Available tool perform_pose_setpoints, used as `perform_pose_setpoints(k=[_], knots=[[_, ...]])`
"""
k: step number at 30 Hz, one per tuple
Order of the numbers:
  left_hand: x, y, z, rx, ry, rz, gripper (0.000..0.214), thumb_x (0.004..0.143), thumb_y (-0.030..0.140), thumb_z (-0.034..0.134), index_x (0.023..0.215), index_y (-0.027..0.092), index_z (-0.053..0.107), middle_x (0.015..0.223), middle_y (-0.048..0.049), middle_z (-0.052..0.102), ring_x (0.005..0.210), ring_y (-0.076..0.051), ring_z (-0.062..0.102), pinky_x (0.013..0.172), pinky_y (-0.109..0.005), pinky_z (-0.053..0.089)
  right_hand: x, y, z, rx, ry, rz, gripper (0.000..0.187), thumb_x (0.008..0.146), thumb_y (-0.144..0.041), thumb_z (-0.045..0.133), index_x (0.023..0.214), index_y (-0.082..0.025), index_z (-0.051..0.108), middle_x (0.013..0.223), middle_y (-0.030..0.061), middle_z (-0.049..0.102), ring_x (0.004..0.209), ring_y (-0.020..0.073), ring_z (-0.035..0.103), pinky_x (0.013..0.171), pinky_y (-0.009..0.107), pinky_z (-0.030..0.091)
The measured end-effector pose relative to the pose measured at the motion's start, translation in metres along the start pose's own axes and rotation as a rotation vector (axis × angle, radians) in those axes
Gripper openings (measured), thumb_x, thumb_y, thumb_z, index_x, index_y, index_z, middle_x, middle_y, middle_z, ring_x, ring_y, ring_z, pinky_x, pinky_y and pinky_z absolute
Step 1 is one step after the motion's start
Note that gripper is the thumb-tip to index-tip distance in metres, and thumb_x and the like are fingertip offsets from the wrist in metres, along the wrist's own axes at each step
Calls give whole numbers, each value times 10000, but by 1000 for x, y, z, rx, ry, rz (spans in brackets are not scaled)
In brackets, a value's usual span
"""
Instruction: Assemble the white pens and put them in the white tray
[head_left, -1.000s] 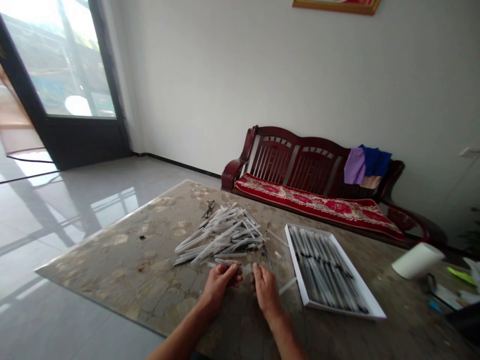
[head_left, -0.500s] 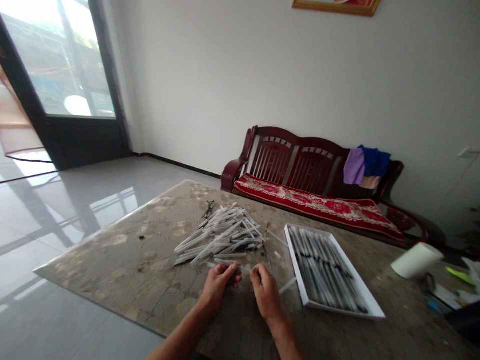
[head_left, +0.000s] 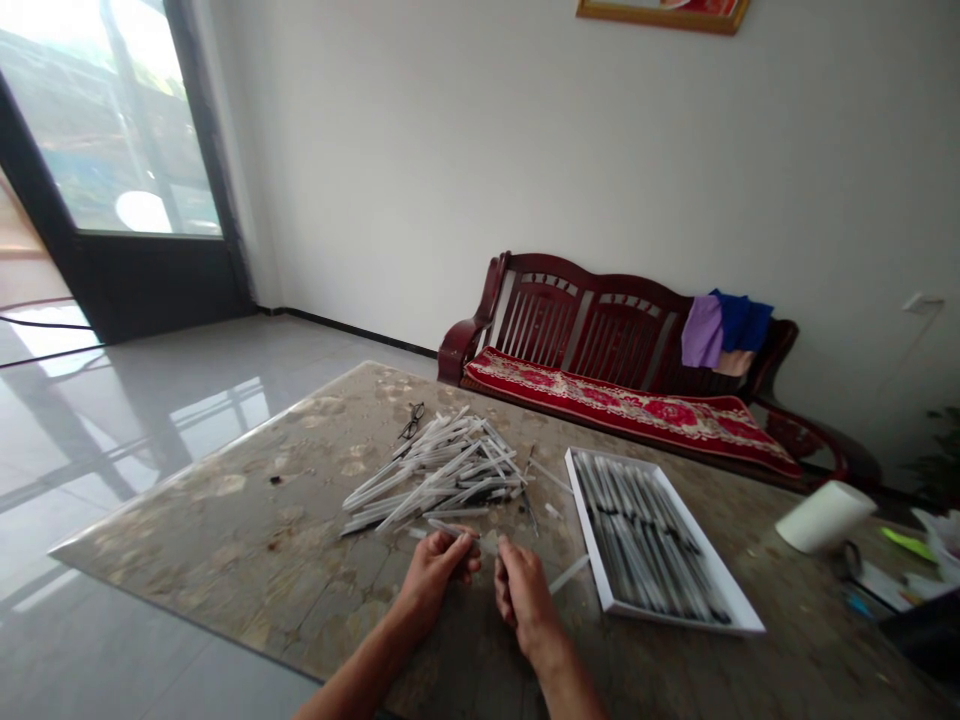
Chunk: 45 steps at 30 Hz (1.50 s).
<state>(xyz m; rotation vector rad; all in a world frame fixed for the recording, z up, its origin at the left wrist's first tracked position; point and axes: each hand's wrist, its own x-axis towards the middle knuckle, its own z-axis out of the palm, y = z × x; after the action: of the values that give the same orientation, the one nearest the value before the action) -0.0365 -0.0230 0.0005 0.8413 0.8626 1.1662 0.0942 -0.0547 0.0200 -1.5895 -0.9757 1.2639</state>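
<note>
Head view: our left hand (head_left: 435, 570) pinches a slim tube (head_left: 441, 525) above the table (head_left: 300, 600), long axis slanting from upper left down toward our right hand (head_left: 525, 590), hands apart; whether the right grips anything, we can't tell. Since half a second ago, its curled fingers show more beneath the thumb.

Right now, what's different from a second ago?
The right hand has edged slightly towards the left hand, and the whole view has slid a little left. Nothing has visibly been let go or newly taken: the left hand has kept its slim, pale tube. The loose pile of tubes and the filled white box lie as before.
</note>
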Motion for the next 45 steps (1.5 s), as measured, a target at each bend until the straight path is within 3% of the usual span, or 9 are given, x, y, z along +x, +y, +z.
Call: perform_pose_setpoints(k=[4,7,13,18,22,27,37,43,45], knots=[[-4,-6,2,296,25,85,310,723,477,683,747,168,679,617,-12,664,425,-126,532,415,-237,408,4,-3,-15,-295,256,-301,581,817,-742,360,570,-232,488,464,-10,493,406,124,442,422,242,306],[-10,-8,4,584,87,364,164,748,332,661,844,205,701,683,-7,658,554,-165,595,553,-272,490,-1,-5,-27,-605,386,-562,501,929,-558,365,601,-225,546,549,36,600,517,147,534,517,254,310],[-14,-5,1,906,76,616,173,816,242,585,917,266,723,833,-30,648,737,-196,646,686,-288,509,-19,-11,-26,-795,164,-717,446,991,-402,352,678,-210,606,628,19,643,577,132,582,547,233,325],[-9,-5,-4,691,188,595,191,850,364,586,855,221,713,831,-48,672,754,-207,649,709,-302,512,13,-23,-54,-937,244,-545,335,996,-396,384,953,-239,677,865,38,693,773,159,652,665,241,475],[-1,-5,-8,399,237,378,356,786,501,642,905,172,704,664,-27,670,596,-196,618,556,-287,502,45,-25,-77,-1086,341,-431,273,937,-360,561,1168,-220,601,1201,76,607,1007,194,616,855,367,526],[5,1,-9,120,253,218,440,674,540,739,858,143,691,649,-32,687,594,-189,630,520,-270,500,59,-16,-83,-1081,348,-384,299,936,-349,570,1202,-212,576,1241,76,582,1034,201,607,872,401,527],[1,10,-7,-59,257,83,436,621,487,799,840,129,678,675,-36,708,605,-181,652,499,-244,470,56,-23,-84,-854,308,-400,260,937,-356,560,1146,-206,601,1157,67,625,970,188,632,819,361,544],[0,12,-7,-82,241,74,420,615,470,807,826,126,689,678,-45,720,600,-179,655,499,-243,464,23,-23,-42,136,99,-343,322,752,-451,693,894,-175,607,780,13,671,699,174,678,615,278,558],[0,12,-7,-84,231,79,414,627,466,802,835,125,692,682,-47,724,604,-181,657,499,-244,464,15,-22,-28,242,88,-328,350,678,-440,750,865,-175,619,746,0,661,675,165,668,609,272,553]])
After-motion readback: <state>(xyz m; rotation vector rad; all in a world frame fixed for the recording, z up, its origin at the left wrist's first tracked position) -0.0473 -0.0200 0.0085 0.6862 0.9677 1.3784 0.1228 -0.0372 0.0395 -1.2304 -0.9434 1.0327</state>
